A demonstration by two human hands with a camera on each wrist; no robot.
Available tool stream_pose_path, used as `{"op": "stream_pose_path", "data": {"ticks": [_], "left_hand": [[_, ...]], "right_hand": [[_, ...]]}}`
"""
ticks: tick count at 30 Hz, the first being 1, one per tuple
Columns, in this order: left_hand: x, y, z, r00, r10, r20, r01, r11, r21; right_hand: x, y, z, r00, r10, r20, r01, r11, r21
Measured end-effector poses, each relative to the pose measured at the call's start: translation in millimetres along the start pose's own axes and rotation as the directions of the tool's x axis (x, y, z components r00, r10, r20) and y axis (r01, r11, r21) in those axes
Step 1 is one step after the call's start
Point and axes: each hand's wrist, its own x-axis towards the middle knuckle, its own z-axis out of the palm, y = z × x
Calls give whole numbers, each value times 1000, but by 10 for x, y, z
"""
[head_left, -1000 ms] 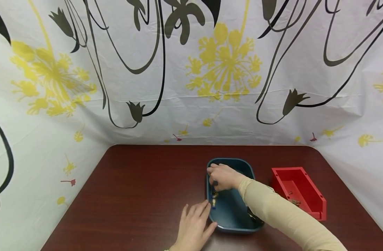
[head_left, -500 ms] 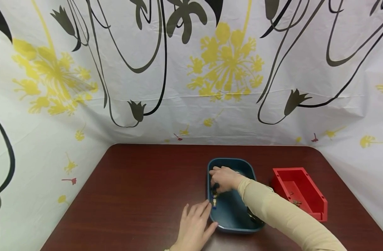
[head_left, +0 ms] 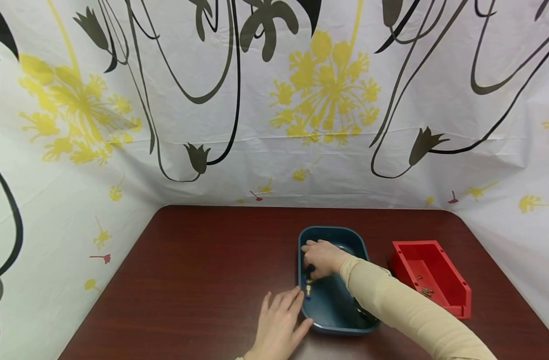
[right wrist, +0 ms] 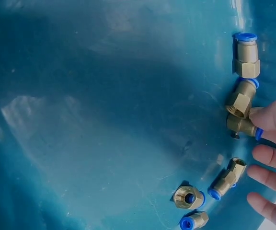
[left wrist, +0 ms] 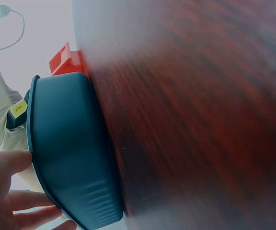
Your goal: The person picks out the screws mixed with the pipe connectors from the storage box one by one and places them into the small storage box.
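My right hand (head_left: 324, 259) reaches into the blue tray (head_left: 333, 302) by its left wall. In the right wrist view, the thumb (right wrist: 272, 117) touches a brass pipe fitting (right wrist: 243, 125) with a blue collar, while the fingers are extended, apart from the fittings. Two more blue-collared fittings, an upright one (right wrist: 247, 60) and a tilted one (right wrist: 241, 99), lie just above it. Several others, such as a hex fitting (right wrist: 189, 197), lie lower on the tray floor. My left hand (head_left: 276, 322) has its fingers spread, with fingertips touching the tray's near left rim.
To the tray's right stands a red bin (head_left: 461, 309) with several small brass-coloured pieces (head_left: 426, 291) inside. Both containers stand on a dark brown table (head_left: 202, 280). A patterned cloth (head_left: 238, 125) hangs behind the table.
My right hand has shifted slightly right and nearer along the tray's left side, its fingertips drawing in from the rim. The left hand stays at the rim.
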Motion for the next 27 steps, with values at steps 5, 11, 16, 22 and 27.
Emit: {"op": "stream_pose_path", "data": {"ticks": [5,11,16,22,27], "left_hand": [[2,0,0,1000,-7,7,7,1000,-7],[-2,0,-4,1000,-7,14,7,1000,-9],[-1,2,2,1000,4,-16,-4,1000,-2],[-6,-1,11,999,15,-42,-15,1000,9],[-7,-1,9,999,11,-36,-10,1000,11]], "right_hand": [[-16,10,8,1000,12,12,-11,1000,-17],[3,20,72,1000,-9,-23,8,1000,-26],[21,17,108,999,-11,-44,10,999,-33],[31,2,132,1000,13,-27,-15,998,-59],[23,-20,122,1000,24,-14,-25,997,-79]]}}
